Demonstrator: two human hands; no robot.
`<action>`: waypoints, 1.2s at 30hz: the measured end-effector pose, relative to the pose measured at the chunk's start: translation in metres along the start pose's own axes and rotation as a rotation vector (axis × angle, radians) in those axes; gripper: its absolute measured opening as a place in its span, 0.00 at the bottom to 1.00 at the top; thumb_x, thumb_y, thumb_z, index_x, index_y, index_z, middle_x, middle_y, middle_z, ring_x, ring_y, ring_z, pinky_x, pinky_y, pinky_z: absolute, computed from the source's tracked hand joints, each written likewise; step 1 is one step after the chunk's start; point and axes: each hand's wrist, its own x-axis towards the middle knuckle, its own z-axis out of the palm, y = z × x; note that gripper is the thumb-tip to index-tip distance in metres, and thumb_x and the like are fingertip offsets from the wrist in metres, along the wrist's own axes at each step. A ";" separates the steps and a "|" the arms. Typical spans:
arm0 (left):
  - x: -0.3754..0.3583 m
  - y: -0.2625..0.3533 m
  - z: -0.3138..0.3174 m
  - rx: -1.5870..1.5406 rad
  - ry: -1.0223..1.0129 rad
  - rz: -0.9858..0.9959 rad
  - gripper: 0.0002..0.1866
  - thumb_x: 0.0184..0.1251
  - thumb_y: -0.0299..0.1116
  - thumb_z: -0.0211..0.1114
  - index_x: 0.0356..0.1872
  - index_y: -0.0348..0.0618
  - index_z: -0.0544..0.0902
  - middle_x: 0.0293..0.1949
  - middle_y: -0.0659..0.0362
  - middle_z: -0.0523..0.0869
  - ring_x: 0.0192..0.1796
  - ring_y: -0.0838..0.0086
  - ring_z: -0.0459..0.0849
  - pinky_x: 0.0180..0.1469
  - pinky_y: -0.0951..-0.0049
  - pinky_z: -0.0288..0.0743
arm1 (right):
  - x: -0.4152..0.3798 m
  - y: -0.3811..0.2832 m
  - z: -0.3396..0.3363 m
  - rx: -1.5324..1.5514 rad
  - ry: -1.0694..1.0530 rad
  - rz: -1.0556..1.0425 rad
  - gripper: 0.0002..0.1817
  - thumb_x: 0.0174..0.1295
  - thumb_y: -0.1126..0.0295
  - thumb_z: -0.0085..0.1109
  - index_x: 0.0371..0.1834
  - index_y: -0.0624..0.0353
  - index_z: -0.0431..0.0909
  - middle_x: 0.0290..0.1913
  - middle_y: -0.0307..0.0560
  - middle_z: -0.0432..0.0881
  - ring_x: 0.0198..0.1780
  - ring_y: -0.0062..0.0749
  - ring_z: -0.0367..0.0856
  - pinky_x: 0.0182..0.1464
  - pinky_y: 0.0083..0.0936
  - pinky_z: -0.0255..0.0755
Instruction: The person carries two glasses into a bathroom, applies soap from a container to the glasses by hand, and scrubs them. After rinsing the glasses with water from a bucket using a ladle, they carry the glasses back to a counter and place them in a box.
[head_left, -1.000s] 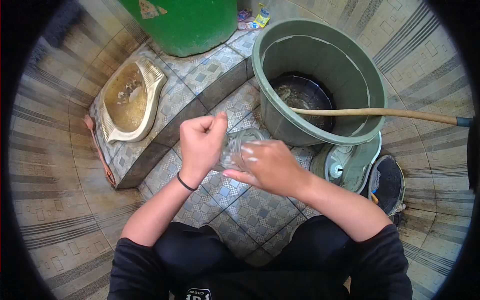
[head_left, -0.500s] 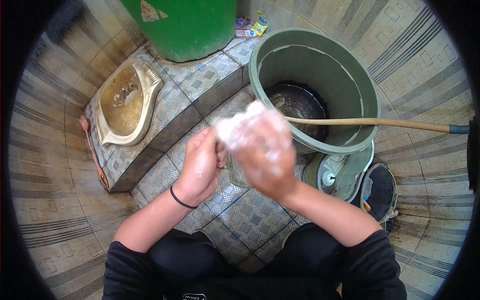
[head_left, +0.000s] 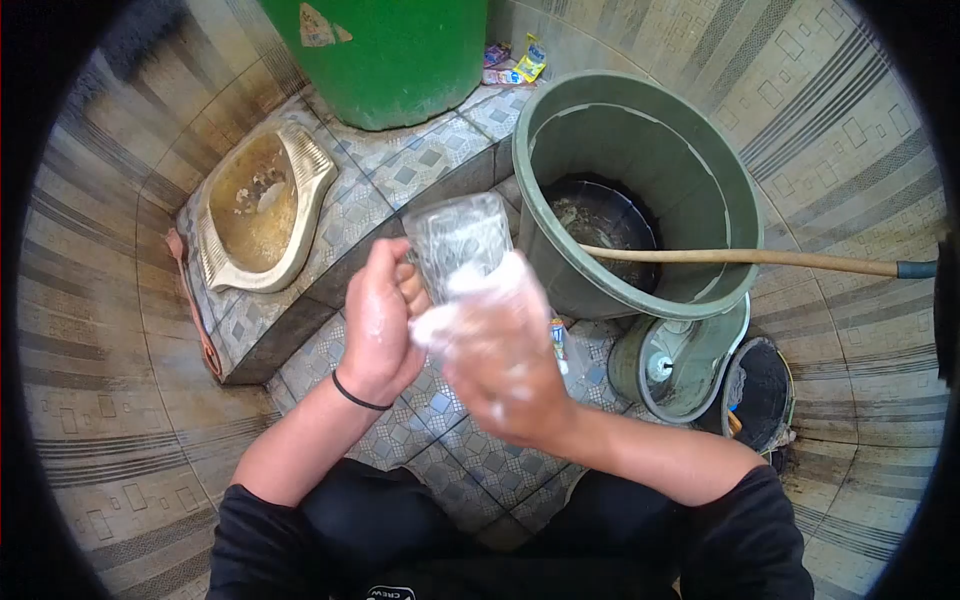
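Item 1: clear glass vessel with rounded corners (head_left: pixel 458 228). Located between the two hands, held tilted in the air above the patterned grey tile floor (head_left: pixel 490 468), short of the large grey-green plastic tub (head_left: pixel 660 150).

Item 2: left hand (head_left: pixel 375 315). Fingers curled closed on the vessel's near-left side; whether they hook a handle is hidden. Suds spot the skin; black band (head_left: pixel 362 396) at the wrist.

Item 3: right hand (head_left: pixel 510 362). Blurred, partly curled over the vessel's lower part. White foamy mass (head_left: pixel 487 280) at its fingers; whether a pad is gripped inside or only lather lies there, cannot tell.

Item 4: surroundings. Small colourful packet (head_left: pixel 559 343) on the floor beside the right hand; pale brown pole-like length (head_left: pixel 720 257) across the tub's rim; grey-green plastic basin (head_left: pixel 690 396) and black bucket (head_left: pixel 770 388) to the right.

Hazards, as judged: soapy glass could slip from the left hand if its hold loosens or the right presses sideways; a drop onto hard tile could crack it. A swing toward the tub's rim could chip it.
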 end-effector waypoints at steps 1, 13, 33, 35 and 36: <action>-0.001 0.002 0.001 0.002 -0.020 0.051 0.12 0.71 0.38 0.51 0.27 0.47 0.70 0.15 0.73 0.56 0.16 0.87 0.52 0.18 0.78 0.49 | -0.003 0.004 0.003 0.001 -0.002 0.005 0.17 0.53 0.71 0.64 0.48 0.59 0.81 0.52 0.55 0.78 0.60 0.52 0.74 0.68 0.57 0.56; -0.007 -0.004 0.008 0.051 -0.050 0.068 0.19 0.72 0.40 0.50 0.18 0.53 0.64 0.15 0.72 0.61 0.15 0.84 0.57 0.19 0.79 0.53 | -0.002 0.022 0.004 -0.256 -0.071 -0.174 0.15 0.56 0.75 0.57 0.47 0.61 0.81 0.56 0.57 0.75 0.63 0.55 0.69 0.68 0.63 0.55; -0.003 0.008 0.014 0.233 -0.113 -0.040 0.15 0.73 0.40 0.49 0.27 0.45 0.73 0.21 0.68 0.70 0.19 0.84 0.67 0.18 0.81 0.57 | 0.005 0.017 0.004 1.261 0.106 0.968 0.35 0.57 0.62 0.70 0.63 0.62 0.61 0.54 0.46 0.75 0.53 0.25 0.76 0.57 0.26 0.71; 0.010 -0.014 0.004 0.199 -0.212 0.079 0.15 0.76 0.40 0.46 0.44 0.38 0.74 0.36 0.62 0.77 0.33 0.81 0.76 0.30 0.79 0.70 | 0.011 0.020 0.000 1.177 0.008 0.875 0.35 0.53 0.64 0.73 0.60 0.61 0.63 0.52 0.43 0.77 0.52 0.25 0.76 0.55 0.25 0.72; 0.011 -0.022 0.007 0.285 -0.181 0.264 0.16 0.77 0.41 0.45 0.50 0.38 0.70 0.43 0.59 0.76 0.40 0.79 0.76 0.40 0.76 0.71 | 0.011 0.019 0.001 1.176 0.005 0.874 0.35 0.53 0.64 0.73 0.60 0.61 0.63 0.52 0.43 0.77 0.52 0.25 0.76 0.55 0.25 0.72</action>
